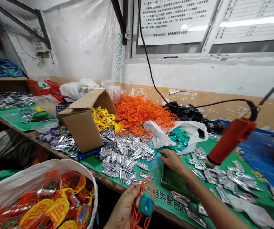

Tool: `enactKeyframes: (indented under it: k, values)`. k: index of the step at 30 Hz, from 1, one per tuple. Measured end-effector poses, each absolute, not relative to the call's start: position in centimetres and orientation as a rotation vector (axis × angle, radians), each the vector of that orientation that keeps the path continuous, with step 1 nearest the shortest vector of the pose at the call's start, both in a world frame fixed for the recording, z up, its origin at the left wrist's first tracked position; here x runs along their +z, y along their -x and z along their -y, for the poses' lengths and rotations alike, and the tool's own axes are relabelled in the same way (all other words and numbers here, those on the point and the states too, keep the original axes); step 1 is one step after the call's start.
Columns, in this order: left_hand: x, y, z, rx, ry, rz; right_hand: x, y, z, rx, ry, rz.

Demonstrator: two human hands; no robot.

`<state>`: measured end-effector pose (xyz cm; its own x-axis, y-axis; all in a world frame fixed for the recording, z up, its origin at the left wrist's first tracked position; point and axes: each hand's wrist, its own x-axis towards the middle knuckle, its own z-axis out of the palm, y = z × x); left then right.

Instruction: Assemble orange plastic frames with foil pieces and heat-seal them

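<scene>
My left hand (125, 203) grips an orange openwork plastic frame (136, 216) at its side, near the table's front edge. A small teal piece with a white mark (146, 205) sits inside that frame. My right hand (172, 160) reaches across a dark green basket (175, 183), fingers apart and slightly bent, with nothing visible in them. To the left of its fingertips lies a heap of silver foil packets (125, 151). Just beyond it, a white plastic bag (160, 136) lies open around teal pieces (178, 138).
An orange heat gun (232, 140) hangs at the right over more silver packets (237, 178). Behind are a cardboard box (82, 127), yellow pieces (103, 117) and an orange frame pile (144, 113). A white sack (92, 181) of orange and yellow items stands front left.
</scene>
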<state>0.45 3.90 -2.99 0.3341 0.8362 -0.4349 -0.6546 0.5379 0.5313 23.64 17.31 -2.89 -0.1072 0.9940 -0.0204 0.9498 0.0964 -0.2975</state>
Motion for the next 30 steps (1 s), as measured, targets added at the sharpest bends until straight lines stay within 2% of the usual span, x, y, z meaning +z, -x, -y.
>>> enactKeyframes:
  k: [9, 16, 25, 30]
  values:
    - [-1.7, -0.5, -4.0, 1.009, -0.297, -0.82, -2.3, -21.5, -18.7, 0.454, 1.971, 2.172]
    - [-2.2, -0.4, -4.1, 0.922, -0.282, -0.944, -0.9, -21.7, -17.3, 0.318, 2.003, 2.114]
    - [0.0, 0.2, -3.8, 0.993, -0.174, -1.062, -0.3, -21.8, -5.7, 0.237, 1.832, 2.186]
    - [0.3, -0.6, -3.6, 0.959, -0.174, -1.055, -2.5, -23.7, -0.2, 0.136, 1.989, 2.135]
